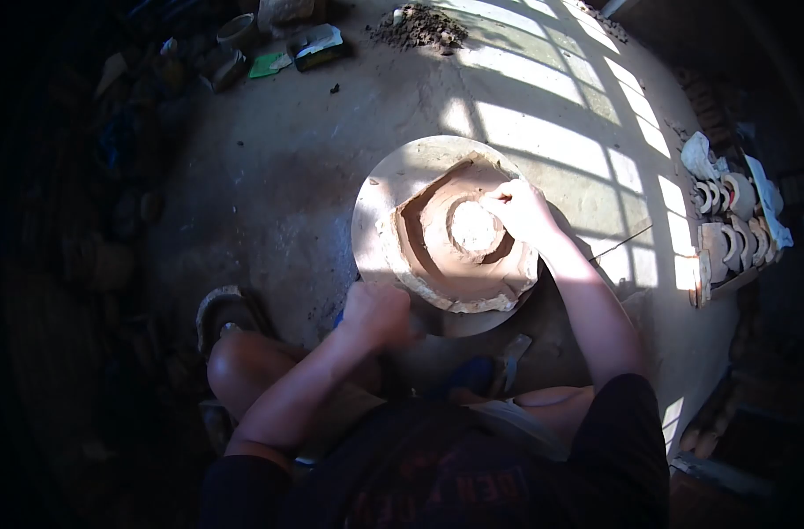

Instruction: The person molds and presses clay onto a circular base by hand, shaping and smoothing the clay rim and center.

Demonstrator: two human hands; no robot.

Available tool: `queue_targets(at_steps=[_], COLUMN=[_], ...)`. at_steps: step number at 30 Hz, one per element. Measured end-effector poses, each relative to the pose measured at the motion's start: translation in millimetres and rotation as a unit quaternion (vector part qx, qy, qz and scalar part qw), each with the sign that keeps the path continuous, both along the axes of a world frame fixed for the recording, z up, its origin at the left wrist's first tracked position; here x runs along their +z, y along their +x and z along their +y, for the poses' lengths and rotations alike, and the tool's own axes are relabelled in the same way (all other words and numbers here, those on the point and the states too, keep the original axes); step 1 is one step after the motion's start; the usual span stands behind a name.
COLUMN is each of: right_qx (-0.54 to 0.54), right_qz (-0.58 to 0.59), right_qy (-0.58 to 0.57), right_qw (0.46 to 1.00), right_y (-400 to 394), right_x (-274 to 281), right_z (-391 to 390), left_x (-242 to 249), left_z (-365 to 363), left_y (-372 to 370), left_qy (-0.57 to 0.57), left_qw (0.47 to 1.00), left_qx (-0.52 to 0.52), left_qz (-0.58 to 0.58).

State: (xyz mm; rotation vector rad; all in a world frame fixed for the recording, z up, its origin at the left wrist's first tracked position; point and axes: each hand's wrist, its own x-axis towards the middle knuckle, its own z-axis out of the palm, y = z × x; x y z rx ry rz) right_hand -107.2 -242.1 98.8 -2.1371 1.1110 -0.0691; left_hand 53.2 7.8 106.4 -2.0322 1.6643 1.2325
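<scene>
A round turntable (371,212) stands on the floor in front of me. On it sits a wide brown clay form (433,189) with a rough, pale broken-looking rim along its near side. A raised ring (455,216) with a pale centre rises from its middle. My right hand (523,212) reaches over the form, thumb and fingertips pinched together at the ring's upper right; what they pinch is too small to make out. My left hand (377,313) is curled closed beside the turntable's near left edge, slightly blurred, and its fingers hide whatever is in them.
Curved pieces (737,242) stand in rows at the right. A heap of dark lumps (424,31) lies at the back, left of which are a bowl (237,32) and a green packet (269,64). A curved piece (215,309) rests by my left knee.
</scene>
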Motion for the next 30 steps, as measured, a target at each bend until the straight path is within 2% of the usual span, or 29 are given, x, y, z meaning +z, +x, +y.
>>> queue_targets(at_steps=[1, 3, 4, 6, 7, 9, 12, 15, 16, 18, 21, 24, 27, 30], right_qx=[0.027, 0.08, 0.051, -0.008, -0.007, -0.006, 0.076, 0.054, 0.032, -0.01, 0.046, 0.086, 0.012, -0.004], right_qz=[-0.011, -0.033, -0.036, -0.043, -0.025, 0.014, -0.01, -0.026, -0.01, 0.025, 0.065, -0.022, -0.028, 0.014], right_qy=[-0.068, -0.203, -0.128, 0.028, 0.026, 0.021, -0.188, -0.153, -0.091, 0.032, -0.024, -0.208, 0.0, 0.001], right_qw=[0.997, 0.975, 0.99, 0.999, 0.999, 1.0, 0.979, 0.986, 0.995, 0.999, 0.997, 0.974, 1.0, 1.0], right_y=[-1.9, -8.9, -8.8, -5.2, -3.3, -1.9, -11.2, -7.6, -4.1, 1.3, 6.0, -9.6, -6.0, -2.4], right_x=[-5.4, -17.3, -15.7, -13.0, -10.4, -5.6, -16.8, -16.8, -11.3, 1.4, 18.6, -11.9, 4.2, 6.2], right_z=[0.2, -1.6, -2.3, -6.8, -7.8, -7.7, -2.4, -4.0, -5.3, -10.9, -2.7, -3.3, -3.7, -7.6], left_x=[-5.9, -29.6, -27.0, -18.9, -9.0, -3.5, 0.6, 5.3, 6.2, 1.2, -13.4, -10.7, 8.3, 3.5], left_z=[4.4, 16.6, 14.1, 1.3, -5.3, -4.4, 2.9, 4.2, 4.1, 3.0, 4.0, 3.5, 0.1, -0.6], left_y=[3.1, 9.6, 12.9, 13.5, 11.9, 5.3, -5.5, -5.8, -5.2, 5.8, 8.5, 1.7, -0.6, -2.9], left_qy=[-0.088, -0.262, -0.253, -0.093, -0.012, -0.027, -0.048, -0.036, -0.025, -0.082, -0.125, -0.098, -0.069, -0.07], left_qw=[0.994, 0.946, 0.946, 0.99, 0.998, 0.997, 0.996, 0.998, 0.999, 0.996, 0.99, 0.994, 0.998, 0.997], left_qx=[0.017, 0.051, 0.041, 0.02, 0.008, -0.014, -0.039, -0.036, -0.032, 0.015, 0.053, 0.036, 0.009, -0.01], left_qz=[-0.062, -0.183, -0.2, -0.106, -0.058, -0.071, -0.071, -0.027, -0.005, -0.019, -0.03, -0.024, 0.002, 0.03])
